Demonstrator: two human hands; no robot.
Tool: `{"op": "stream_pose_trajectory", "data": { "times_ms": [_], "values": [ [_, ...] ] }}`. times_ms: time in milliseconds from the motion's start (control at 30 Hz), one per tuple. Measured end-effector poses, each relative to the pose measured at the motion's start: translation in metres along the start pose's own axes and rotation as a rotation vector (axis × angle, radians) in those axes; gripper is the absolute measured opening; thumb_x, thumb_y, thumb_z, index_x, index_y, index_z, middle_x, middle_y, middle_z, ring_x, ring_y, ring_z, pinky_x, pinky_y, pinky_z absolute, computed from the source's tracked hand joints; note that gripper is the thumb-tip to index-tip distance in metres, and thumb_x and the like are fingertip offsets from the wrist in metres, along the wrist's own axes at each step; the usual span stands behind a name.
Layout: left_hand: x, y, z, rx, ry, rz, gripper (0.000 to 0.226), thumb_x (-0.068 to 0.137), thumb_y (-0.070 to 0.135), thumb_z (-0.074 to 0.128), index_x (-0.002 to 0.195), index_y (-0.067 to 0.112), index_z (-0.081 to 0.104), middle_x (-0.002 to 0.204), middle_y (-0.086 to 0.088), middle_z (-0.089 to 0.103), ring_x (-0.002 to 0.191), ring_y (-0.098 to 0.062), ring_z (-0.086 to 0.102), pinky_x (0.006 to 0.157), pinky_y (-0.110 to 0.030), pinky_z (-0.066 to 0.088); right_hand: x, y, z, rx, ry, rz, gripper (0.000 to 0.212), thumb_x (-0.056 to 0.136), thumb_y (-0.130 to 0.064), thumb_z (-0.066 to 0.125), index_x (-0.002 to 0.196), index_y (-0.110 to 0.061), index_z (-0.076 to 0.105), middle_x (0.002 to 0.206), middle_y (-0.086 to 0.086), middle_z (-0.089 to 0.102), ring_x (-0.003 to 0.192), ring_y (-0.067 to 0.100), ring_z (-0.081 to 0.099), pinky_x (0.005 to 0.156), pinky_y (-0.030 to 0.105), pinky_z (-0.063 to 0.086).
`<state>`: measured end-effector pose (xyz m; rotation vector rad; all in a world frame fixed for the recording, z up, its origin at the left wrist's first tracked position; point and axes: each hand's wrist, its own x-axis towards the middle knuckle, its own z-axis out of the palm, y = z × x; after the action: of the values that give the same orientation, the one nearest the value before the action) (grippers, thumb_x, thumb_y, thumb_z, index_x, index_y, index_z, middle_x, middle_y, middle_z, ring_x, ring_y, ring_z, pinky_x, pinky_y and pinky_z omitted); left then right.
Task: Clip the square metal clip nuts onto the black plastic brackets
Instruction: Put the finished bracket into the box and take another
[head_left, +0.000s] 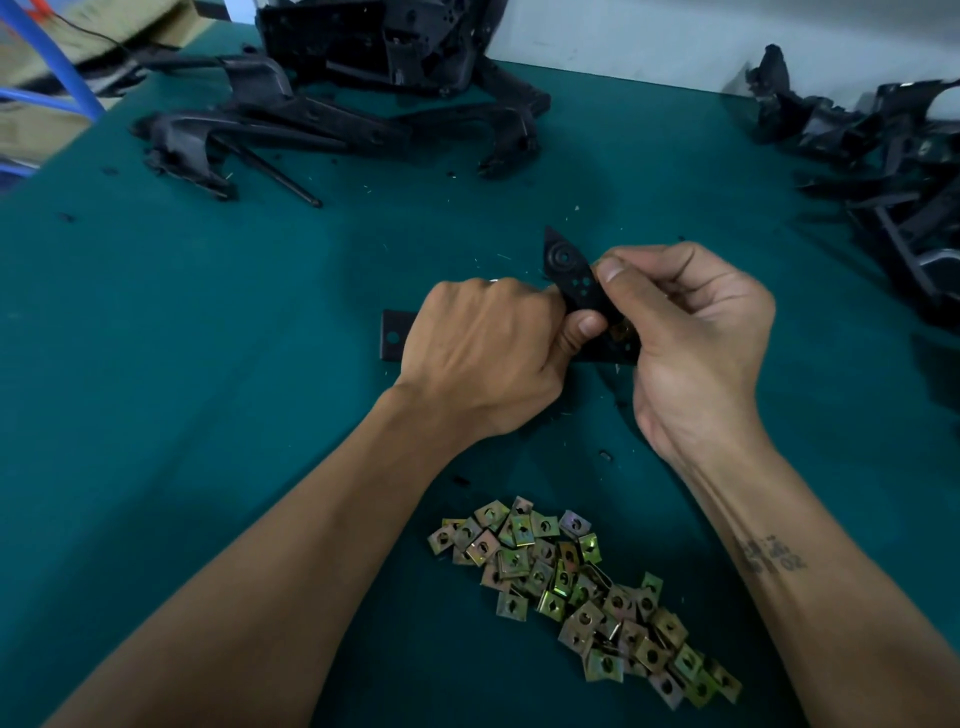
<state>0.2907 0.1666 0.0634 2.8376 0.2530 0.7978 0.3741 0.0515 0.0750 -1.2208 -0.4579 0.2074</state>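
Black plastic bracket (574, 280), frame centre: gripped by curled left hand (483, 353) and pinched by right hand (696, 332); long axis angled, tip toward upper left. Clip nuts (582, 587) heaped below.

Bare green table (171, 395) is lying open to the left of both forearms and between the hands and the far clutter. A heap of clip nuts (582, 587) is sitting between the forearms, blocking the near middle. Black plastic brackets (332, 104) are crowding the far edge, and another pile of brackets (883, 171) is closing off the right side.
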Motion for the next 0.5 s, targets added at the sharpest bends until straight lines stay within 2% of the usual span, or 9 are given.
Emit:
{"op": "stream_pose_trajectory", "data": {
  "times_ms": [100, 267, 367, 500],
  "values": [
    [-0.0005, 0.0003, 0.0004, -0.007, -0.004, 0.014, 0.049, 0.099, 0.059, 0.015, 0.065, 0.026, 0.029, 0.063, -0.004, 0.058, 0.053, -0.035, 0.051, 0.052, -0.033, 0.019, -0.0008, 0.0002, -0.0002, -0.007, -0.011, -0.006, 0.017, 0.082, 0.005, 0.071, 0.075, -0.01, 0.069, 0.073, -0.003, 0.073, 0.067, 0.009, 0.062, 0.063, 0.019, 0.05],
    [-0.0007, 0.0, 0.0009, -0.016, -0.003, 0.006, 0.051, 0.098, 0.061, 0.015, 0.06, 0.026, 0.016, 0.062, -0.004, 0.055, 0.054, -0.035, 0.051, 0.052, -0.034, 0.02, -0.0048, 0.0045, 0.0044, -0.031, 0.017, -0.053, 0.018, 0.081, 0.001, 0.071, 0.073, -0.015, 0.07, 0.076, -0.001, 0.073, 0.073, 0.011, 0.065, 0.066, 0.026, 0.051],
    [-0.0008, -0.0001, -0.0002, 0.004, -0.003, -0.004, 0.051, 0.097, 0.061, 0.014, 0.06, 0.025, 0.017, 0.059, -0.002, 0.047, 0.052, -0.034, 0.044, 0.052, -0.034, 0.02, -0.0086, 0.004, 0.0076, -0.015, -0.007, -0.013, 0.025, 0.082, -0.004, 0.068, 0.064, -0.021, 0.07, 0.072, 0.0, 0.07, 0.07, 0.014, 0.061, 0.062, 0.03, 0.048],
    [-0.0009, 0.0011, -0.0014, 0.014, -0.014, -0.03, 0.05, 0.097, 0.06, 0.014, 0.06, 0.025, 0.015, 0.059, 0.005, 0.029, 0.052, -0.028, 0.03, 0.052, -0.035, 0.021, -0.006, -0.0011, 0.0048, -0.035, -0.045, 0.043, 0.019, 0.077, -0.023, 0.062, 0.062, -0.02, 0.074, 0.076, 0.002, 0.071, 0.081, 0.02, 0.065, 0.072, 0.038, 0.046]
  ]
}}
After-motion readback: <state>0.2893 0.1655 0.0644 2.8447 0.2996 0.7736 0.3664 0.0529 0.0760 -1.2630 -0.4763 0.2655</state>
